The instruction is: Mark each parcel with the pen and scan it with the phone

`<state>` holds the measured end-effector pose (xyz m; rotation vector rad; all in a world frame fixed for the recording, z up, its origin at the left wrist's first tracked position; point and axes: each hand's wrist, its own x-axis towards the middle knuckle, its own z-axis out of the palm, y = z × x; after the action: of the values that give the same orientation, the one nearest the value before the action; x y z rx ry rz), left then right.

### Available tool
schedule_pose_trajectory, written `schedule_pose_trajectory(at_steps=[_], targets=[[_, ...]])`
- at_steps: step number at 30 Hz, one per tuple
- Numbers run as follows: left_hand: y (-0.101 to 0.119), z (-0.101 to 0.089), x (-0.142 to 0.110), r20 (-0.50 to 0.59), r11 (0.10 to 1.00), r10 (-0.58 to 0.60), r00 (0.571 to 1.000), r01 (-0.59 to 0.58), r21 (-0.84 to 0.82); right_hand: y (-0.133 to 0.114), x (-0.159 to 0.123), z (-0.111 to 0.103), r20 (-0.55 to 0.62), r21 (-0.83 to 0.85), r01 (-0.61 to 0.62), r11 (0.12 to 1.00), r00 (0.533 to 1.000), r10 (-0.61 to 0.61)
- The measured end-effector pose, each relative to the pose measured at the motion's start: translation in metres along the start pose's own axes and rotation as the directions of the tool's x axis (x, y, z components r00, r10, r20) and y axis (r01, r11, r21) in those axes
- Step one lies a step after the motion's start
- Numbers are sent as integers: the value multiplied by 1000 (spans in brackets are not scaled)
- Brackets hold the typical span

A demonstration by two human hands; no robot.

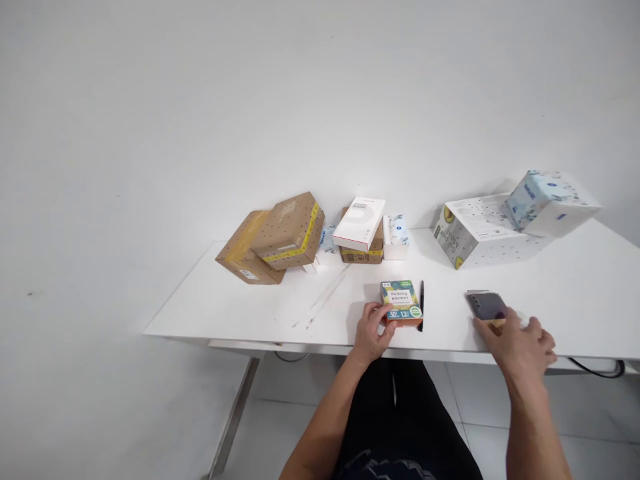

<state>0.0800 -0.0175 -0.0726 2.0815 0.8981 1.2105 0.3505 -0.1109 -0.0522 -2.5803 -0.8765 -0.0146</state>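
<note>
White desk (280,313) against a pale wall (300,100): the left hand (373,330), fingers curled, grips a small printed box (401,300) on it by the near-left corner. The right hand (520,343), loosely bent, overlaps a grey phone (485,305); its grip cannot be told. A black pen (421,308) lies beside the box, brown cartons (290,233) behind.

Reads "POWER BANK" on the white, red-edged box (359,223). Shows "50" and probably "13" on the lower band of the small colourful box (401,303), under a partly legible title. Bears "Super" on the end of the avocado-printed carton (483,233), before an unclear word. Carries unreadable lettering on the topmost floral box (550,203).
</note>
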Motion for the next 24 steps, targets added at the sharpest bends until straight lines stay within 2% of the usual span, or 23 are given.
schedule_pose_trajectory(at_steps=[1, 3, 9, 12, 14, 15, 16, 17, 19, 21, 22, 23, 24], targets=[[0, 0, 0, 0, 1000, -2, 1000, 2, -2, 3, 2, -3, 61, -15, -5, 1000, 998, 6], [1, 0, 0, -2, 1000, 3, 1000, -3, -4, 4, 3, -6, 106, -36, 28, 999, 994, -24], [1, 0, 0, -6, 1000, 12, 1000, -12, 13, -2, 0, -8, 63, -19, 60, 998, 996, -59], [0, 0, 0, -2, 1000, 11, 1000, -11, 4, -4, -4, -16, 112, 97, 3, 995, 994, -14], [0, 0, -1, -1, 1000, 18, 1000, -18, -1, -8, -9, -26, 174, 284, -100, 954, 983, 52], [0, 0, -1, -3, 1000, 23, 1000, -23, 1, -12, -12, -33, 217, 412, -163, 897, 973, 77], [0, 0, -1, -5, 1000, 29, 1000, -29, 6, -17, -15, -39, 262, 549, -230, 804, 960, 95], [0, 0, -1, -9, 999, 33, 999, -32, 10, -24, -19, -46, 316, 675, -293, 677, 944, 94], [0, 0, 0, -13, 999, 29, 1000, -28, 17, -40, -26, -58, 425, 840, -407, 359, 905, 30], [1, -1, 0, -12, 999, 24, 1000, -24, 21, -58, -36, -67, 507, 862, -503, 63, 856, -97], [1, -1, 1, -11, 999, 24, 1000, -24, 24, -67, -42, -69, 529, 841, -541, -33, 833, -165], [2, -1, 1, -9, 999, 25, 1000, -25, 28, -75, -49, -70, 546, 811, -579, -84, 801, -246], [3, -1, 1, -7, 999, 27, 1000, -27, 33, -82, -56, -69, 561, 782, -615, -95, 763, -321]])
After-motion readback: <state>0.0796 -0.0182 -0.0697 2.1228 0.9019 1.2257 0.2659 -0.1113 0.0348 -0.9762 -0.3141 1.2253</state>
